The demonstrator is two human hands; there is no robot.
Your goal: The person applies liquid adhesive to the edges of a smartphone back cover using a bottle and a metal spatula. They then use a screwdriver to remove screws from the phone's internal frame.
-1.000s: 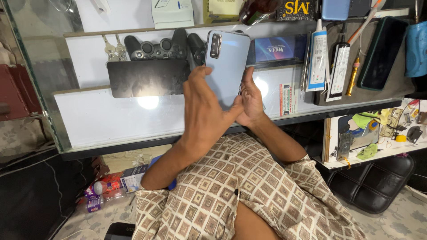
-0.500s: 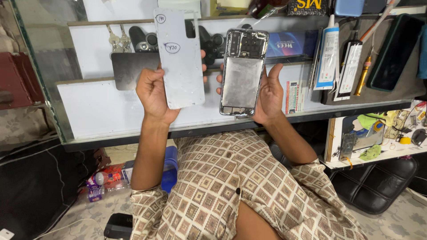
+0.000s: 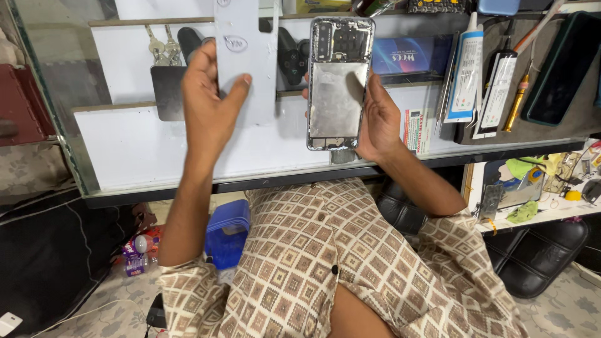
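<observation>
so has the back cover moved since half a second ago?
Yes. The back cover in the left hand has drifted left, away from the opened phone in the right hand, widening the gap; the camera moved too.

Two bare hands are up over the counter: the left hand [image 3: 210,109] grips one flat pale grey phone back cover [image 3: 245,59], and the right hand [image 3: 379,119] grips one opened phone body with a bare silver metal plate [image 3: 338,81]. Two silver keys [image 3: 156,47] hang at the back. One white glue tube with a blue label [image 3: 464,72] stands beside one white-and-black tube [image 3: 498,91] and one yellow-handled screwdriver [image 3: 516,103]. One dark phone with a green edge [image 3: 559,69] lies at the right. One blue plastic box [image 3: 226,233] sits on the floor, near one small purple-capped bottle [image 3: 134,250].
</observation>
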